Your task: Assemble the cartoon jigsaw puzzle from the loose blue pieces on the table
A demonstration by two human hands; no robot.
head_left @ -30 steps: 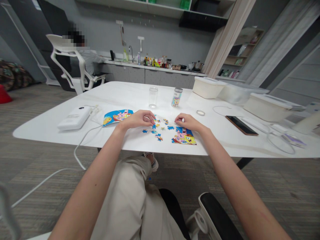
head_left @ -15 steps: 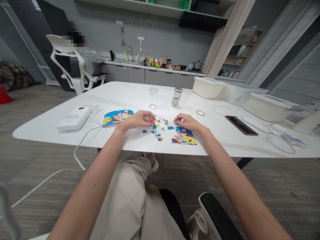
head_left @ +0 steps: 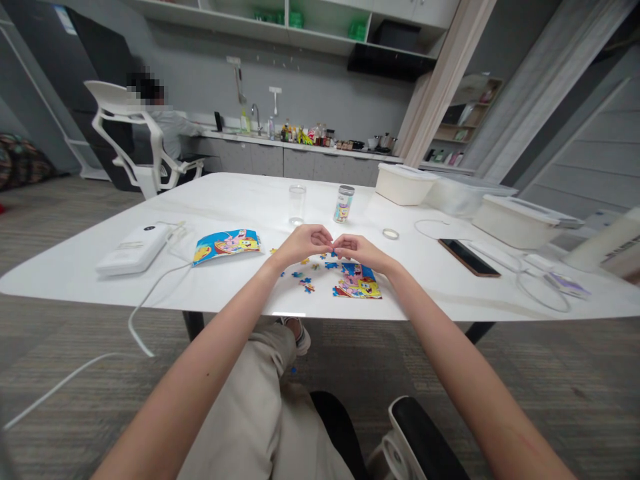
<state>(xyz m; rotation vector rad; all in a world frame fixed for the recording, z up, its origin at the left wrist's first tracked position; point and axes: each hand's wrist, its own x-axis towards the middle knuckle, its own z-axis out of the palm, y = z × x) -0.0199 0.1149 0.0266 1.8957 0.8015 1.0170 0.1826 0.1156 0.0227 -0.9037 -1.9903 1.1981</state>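
The left hand [head_left: 306, 245] and right hand [head_left: 361, 251] meet, fingers curled narrow, above several loose pieces [head_left: 307, 285]; whether either holds one is unclear. One joined puzzle section [head_left: 357, 285] lies nearby on the desk [head_left: 240, 200]; one picture sheet [head_left: 227, 247], two jars [head_left: 344, 205] farther out.

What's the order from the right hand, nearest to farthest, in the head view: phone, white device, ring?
From the right hand:
1. Ring: just beyond it, to the right.
2. Phone: farther right.
3. White device: far left, past the picture sheet.
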